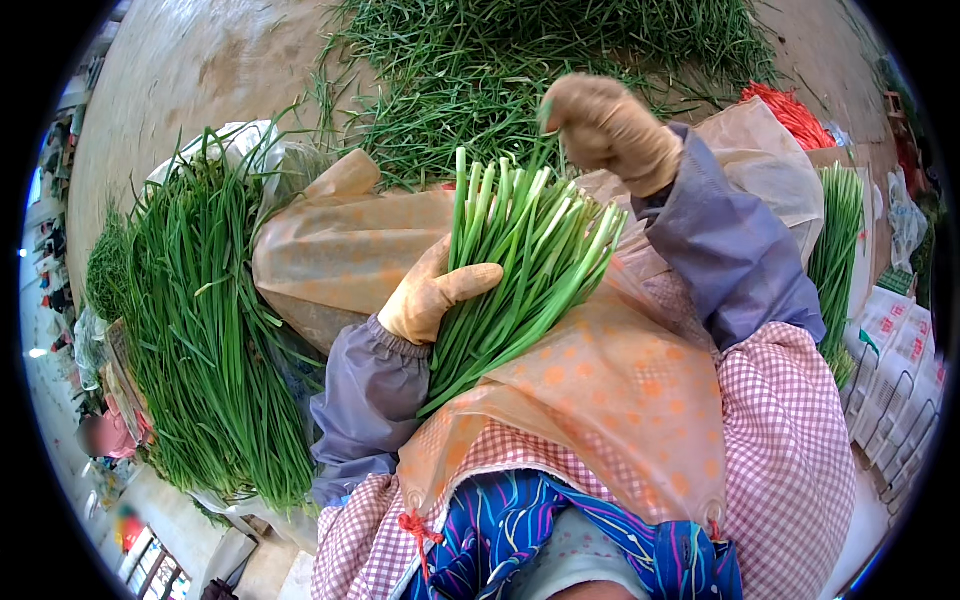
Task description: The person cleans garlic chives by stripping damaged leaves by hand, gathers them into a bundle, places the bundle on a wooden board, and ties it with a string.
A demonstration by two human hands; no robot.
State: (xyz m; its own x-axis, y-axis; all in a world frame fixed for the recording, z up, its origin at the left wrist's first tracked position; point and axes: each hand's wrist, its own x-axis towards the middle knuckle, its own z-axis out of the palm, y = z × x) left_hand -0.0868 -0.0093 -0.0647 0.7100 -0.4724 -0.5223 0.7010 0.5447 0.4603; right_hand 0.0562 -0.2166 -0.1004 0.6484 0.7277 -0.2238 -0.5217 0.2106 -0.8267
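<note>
A bundle of green leafy stalks with pale cut ends, like garlic chives (517, 262), lies across my lap, its pale ends pointing away from me. My left hand (442, 289), in a tan rubber glove, is closed around the bundle's left side with the thumb on top. Above and right of the pale ends is my right hand (607, 131), gloved alike, blurred, its fingers curled; a bit of green shows by the fingertips, but whether it is held is unclear. An orange-dotted plastic apron (622, 397) covers my front and legs.
A large heap of chives (217, 322) stands at my left. Loose green leaves (480, 97) are strewn over the floor ahead. At right are another chive bundle (836, 232), red plastic strips (791, 116) and stacked white crates (896, 360). A person in pink is far left.
</note>
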